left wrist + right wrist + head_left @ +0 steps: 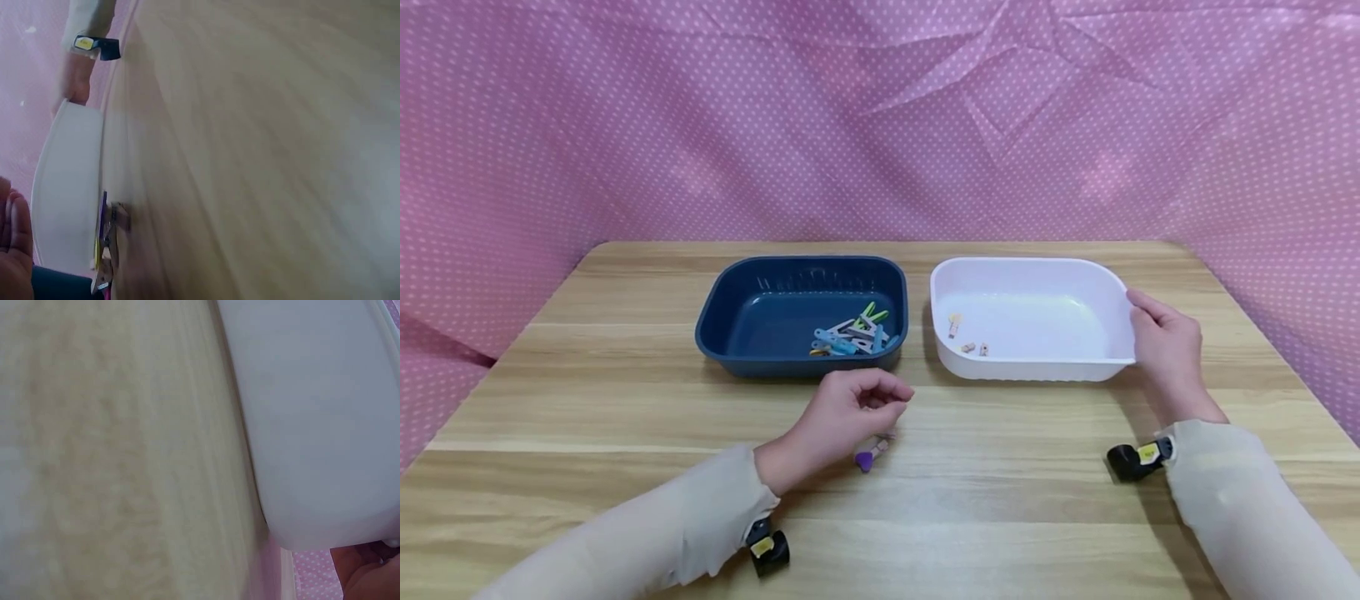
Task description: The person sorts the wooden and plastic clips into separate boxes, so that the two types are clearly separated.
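My left hand (850,412) is held over the table in front of the dark blue basin, fingers bent and thumb apart from them, nothing visible between. Just under it on the table lie small wooden clothespins, one with a purple heart (865,461); the hand partly hides the others. In the left wrist view these clothespins (109,240) form a small group. With my right hand (1168,354) I grip the right end of the white basin (1037,371). A few small wooden clothespins (967,347) lie inside its left part.
The dark blue basin (760,365) stands left of the white one, a narrow gap between them. Larger plastic clothespins (842,342) in blue, grey and green are heaped in its right front corner. Behind the wooden table (1000,517) hangs a pink dotted cloth (775,125).
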`<action>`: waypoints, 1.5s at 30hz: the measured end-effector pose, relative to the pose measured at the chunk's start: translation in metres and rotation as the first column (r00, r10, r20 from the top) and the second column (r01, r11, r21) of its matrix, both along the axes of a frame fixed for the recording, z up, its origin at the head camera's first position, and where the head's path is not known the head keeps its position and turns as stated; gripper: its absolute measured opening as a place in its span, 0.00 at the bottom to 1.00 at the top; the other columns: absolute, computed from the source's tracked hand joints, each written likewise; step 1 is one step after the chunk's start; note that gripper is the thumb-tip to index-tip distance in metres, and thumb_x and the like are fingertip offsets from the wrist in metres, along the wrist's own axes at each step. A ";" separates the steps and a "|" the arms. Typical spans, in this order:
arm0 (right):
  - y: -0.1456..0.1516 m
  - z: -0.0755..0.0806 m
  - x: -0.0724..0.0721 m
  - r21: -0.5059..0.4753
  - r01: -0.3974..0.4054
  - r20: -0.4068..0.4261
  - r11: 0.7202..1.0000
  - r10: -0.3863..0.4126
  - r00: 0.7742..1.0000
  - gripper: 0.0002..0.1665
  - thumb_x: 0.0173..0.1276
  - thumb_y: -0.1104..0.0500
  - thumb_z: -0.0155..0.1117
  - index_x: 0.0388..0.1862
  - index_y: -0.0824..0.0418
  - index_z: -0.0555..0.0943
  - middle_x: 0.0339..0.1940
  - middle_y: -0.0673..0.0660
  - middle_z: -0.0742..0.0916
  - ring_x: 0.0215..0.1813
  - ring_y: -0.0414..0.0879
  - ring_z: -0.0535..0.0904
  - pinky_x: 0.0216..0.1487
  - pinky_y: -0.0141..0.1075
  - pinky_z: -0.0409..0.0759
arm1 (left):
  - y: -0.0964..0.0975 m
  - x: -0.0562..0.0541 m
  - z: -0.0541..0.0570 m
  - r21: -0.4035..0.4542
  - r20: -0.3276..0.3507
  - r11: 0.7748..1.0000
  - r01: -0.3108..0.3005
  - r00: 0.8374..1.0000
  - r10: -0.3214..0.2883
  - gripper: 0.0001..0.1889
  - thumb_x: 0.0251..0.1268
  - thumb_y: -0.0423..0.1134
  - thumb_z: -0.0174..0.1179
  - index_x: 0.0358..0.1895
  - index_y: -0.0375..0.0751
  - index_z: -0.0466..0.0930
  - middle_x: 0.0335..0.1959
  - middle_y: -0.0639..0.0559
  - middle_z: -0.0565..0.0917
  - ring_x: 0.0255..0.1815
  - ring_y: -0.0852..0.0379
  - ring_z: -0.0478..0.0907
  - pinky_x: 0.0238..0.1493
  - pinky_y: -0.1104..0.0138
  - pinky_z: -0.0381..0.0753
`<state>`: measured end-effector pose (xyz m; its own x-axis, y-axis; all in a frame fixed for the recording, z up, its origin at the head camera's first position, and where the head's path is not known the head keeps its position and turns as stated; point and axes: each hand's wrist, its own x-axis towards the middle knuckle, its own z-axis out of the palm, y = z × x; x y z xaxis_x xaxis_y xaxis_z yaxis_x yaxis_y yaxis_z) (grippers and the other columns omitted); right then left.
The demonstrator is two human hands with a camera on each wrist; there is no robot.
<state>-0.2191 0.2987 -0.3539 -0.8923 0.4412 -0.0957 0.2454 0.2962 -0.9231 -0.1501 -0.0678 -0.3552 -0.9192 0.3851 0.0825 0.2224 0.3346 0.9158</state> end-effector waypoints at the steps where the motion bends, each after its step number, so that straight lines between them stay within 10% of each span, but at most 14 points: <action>1: 0.000 0.000 0.000 0.004 -0.002 -0.002 1.000 0.002 1.000 0.27 0.73 0.49 0.39 0.69 0.53 0.63 0.71 0.55 0.64 0.69 0.47 0.63 0.64 0.37 0.69 | -0.002 0.000 -0.001 -0.013 -0.002 1.000 0.010 1.000 -0.010 0.07 0.58 0.32 0.62 0.40 0.39 0.83 0.35 0.51 0.84 0.33 0.57 0.76 0.36 0.72 0.80; 32: 0.001 -0.004 -0.001 -0.002 -0.002 -0.011 1.000 0.002 1.000 0.27 0.73 0.50 0.40 0.68 0.52 0.64 0.71 0.55 0.65 0.68 0.46 0.63 0.60 0.28 0.70 | -0.031 0.004 -0.016 -0.216 0.121 0.952 0.217 0.973 -0.194 0.12 0.53 0.38 0.68 0.41 0.43 0.84 0.34 0.55 0.84 0.34 0.59 0.77 0.39 0.73 0.79; 45: 0.001 -0.004 -0.002 -0.042 0.018 -0.015 0.999 -0.019 1.000 0.26 0.72 0.51 0.42 0.67 0.53 0.66 0.71 0.56 0.65 0.68 0.46 0.64 0.57 0.25 0.71 | -0.031 0.005 -0.021 -0.290 0.064 0.928 0.234 0.972 -0.225 0.14 0.51 0.35 0.68 0.45 0.44 0.83 0.38 0.57 0.84 0.38 0.64 0.78 0.42 0.75 0.79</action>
<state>-0.2210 0.3001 -0.3580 -0.8855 0.4537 -0.1005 0.2358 0.2523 -0.9385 -0.1452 -0.0989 -0.3766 -0.8030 0.5889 -0.0916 0.3000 0.5322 0.7917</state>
